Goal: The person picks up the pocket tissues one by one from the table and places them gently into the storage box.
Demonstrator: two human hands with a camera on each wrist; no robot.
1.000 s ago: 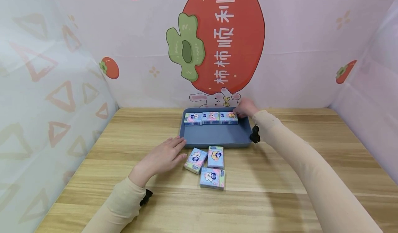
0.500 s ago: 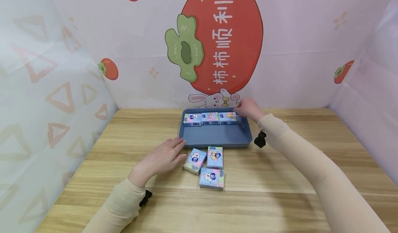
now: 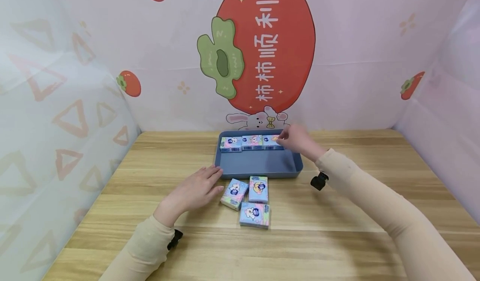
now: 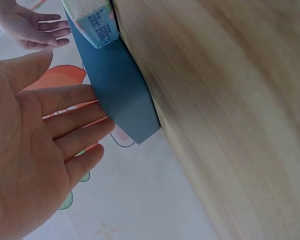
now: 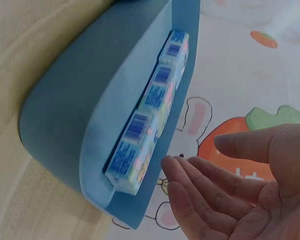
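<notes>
Three small blue-and-pink tissue packs, the left [image 3: 231,144], the middle [image 3: 252,142] and the right [image 3: 271,142], stand in a row along the back of a blue-grey tray [image 3: 258,163]. My right hand [image 3: 300,141] is over the tray's back right corner, its fingertips overlapping the right pack in the head view. In the right wrist view that hand [image 5: 230,190] has loosely bent fingers, thumb apart, and nothing in it. My left hand [image 3: 193,191] lies with extended fingers at the tray's front left corner; its palm [image 4: 35,145] holds nothing.
In front of the tray lie more tissue packs: one tilted [image 3: 234,192], one lengthwise [image 3: 258,188] and one crosswise [image 3: 254,215]. The wooden table [image 3: 337,239] ends at a printed backdrop [image 3: 168,31] close behind the tray.
My right hand has come away from the right pack's end and risen slightly toward me, its forearm swinging right. The left hand and all the packs stay where they were.
</notes>
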